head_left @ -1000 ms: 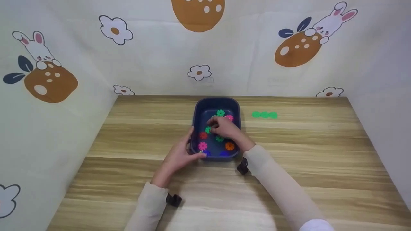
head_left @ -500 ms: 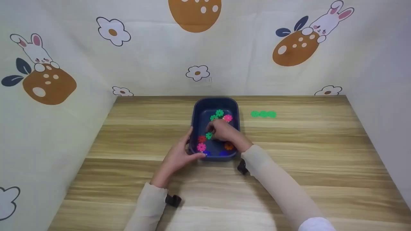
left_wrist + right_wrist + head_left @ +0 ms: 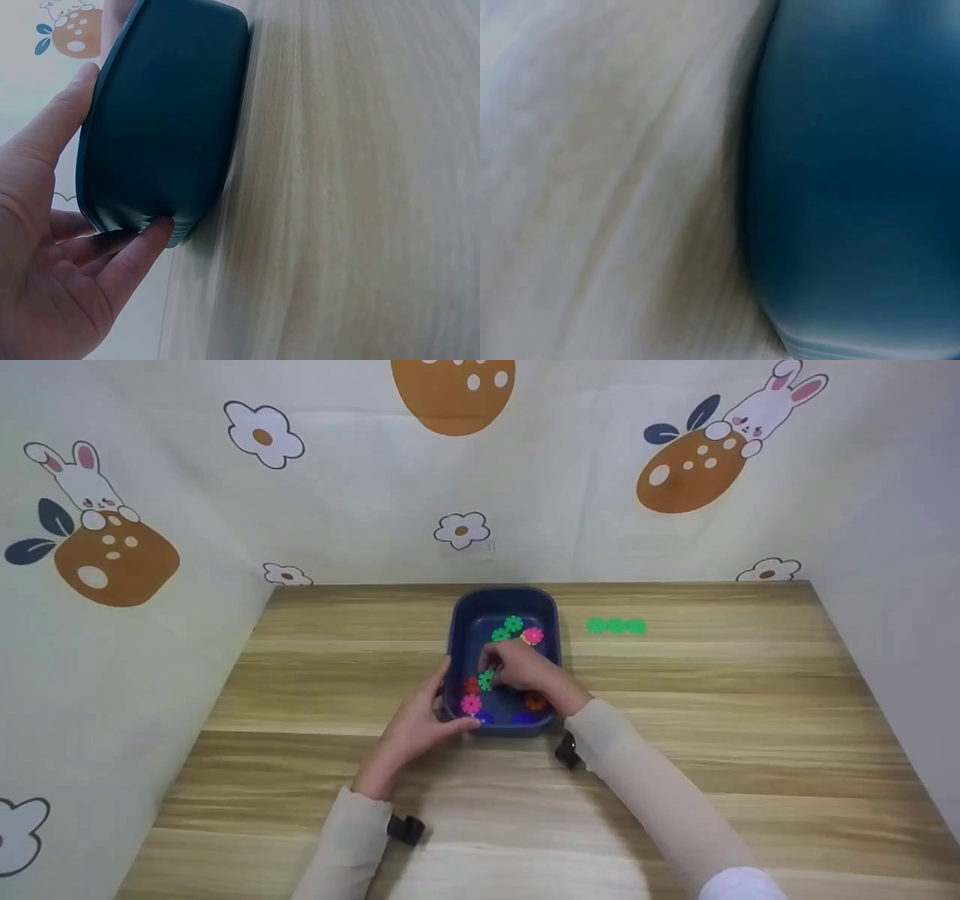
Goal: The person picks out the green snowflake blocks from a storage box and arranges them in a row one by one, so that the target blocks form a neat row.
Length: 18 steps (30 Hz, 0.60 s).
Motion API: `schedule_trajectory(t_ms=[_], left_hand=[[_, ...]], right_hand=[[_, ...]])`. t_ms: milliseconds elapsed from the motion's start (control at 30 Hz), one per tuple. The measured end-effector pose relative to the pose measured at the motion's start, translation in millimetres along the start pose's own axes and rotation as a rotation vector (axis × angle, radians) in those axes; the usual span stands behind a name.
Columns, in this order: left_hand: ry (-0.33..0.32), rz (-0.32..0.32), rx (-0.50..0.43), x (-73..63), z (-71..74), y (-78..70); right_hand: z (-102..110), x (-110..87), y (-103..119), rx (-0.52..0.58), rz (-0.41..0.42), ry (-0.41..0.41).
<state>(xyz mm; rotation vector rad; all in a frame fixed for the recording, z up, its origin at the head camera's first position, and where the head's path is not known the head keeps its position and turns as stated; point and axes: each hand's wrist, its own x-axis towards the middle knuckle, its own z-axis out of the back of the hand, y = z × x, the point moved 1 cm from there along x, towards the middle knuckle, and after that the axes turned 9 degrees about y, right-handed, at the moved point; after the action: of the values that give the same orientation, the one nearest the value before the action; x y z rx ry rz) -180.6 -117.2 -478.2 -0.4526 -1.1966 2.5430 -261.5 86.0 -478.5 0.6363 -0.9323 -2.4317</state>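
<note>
A dark blue plastic bin (image 3: 505,598) stands on the table with several notched plastic snowflake discs in it. My left hand (image 3: 412,724) grips its near left corner, thumb over the rim; the left wrist view shows the fingers (image 3: 139,259) against the outer wall. Inside the bin, my right hand (image 3: 525,664) has its fingers curled and pinches a green snowflake disc (image 3: 487,680), low over the left half. Close by lie a red disc (image 3: 471,685) and a pink disc (image 3: 471,704). In the right wrist view the bin's wall (image 3: 855,187) hides that hand.
Right of the bin, green discs (image 3: 616,626) lie joined in a short row on the wooden table (image 3: 712,720). At the bin's far end are more green discs (image 3: 513,624) and a pink one (image 3: 532,636). A patterned cloth (image 3: 360,495) hangs along the back.
My right hand has dipped lower and nearer inside the bin, fingers more curled, and the green disc has come slightly nearer with it. The left hand keeps its grip on the corner.
</note>
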Motion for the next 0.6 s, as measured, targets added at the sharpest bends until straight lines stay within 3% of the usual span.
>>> schedule_trajectory(t_ms=[300, 600], left_hand=[[0.002, -0.005, -0.002, -0.3, 1.3, -1.2], [0.011, -0.033, -0.004, 0.9, 1.1, 1.7]], right_hand=[[4.3, 0.0, 1.7, 0.096, 0.044, -0.062], [3.9, 0.1, 3.1, 0.103, 0.055, -0.067]])
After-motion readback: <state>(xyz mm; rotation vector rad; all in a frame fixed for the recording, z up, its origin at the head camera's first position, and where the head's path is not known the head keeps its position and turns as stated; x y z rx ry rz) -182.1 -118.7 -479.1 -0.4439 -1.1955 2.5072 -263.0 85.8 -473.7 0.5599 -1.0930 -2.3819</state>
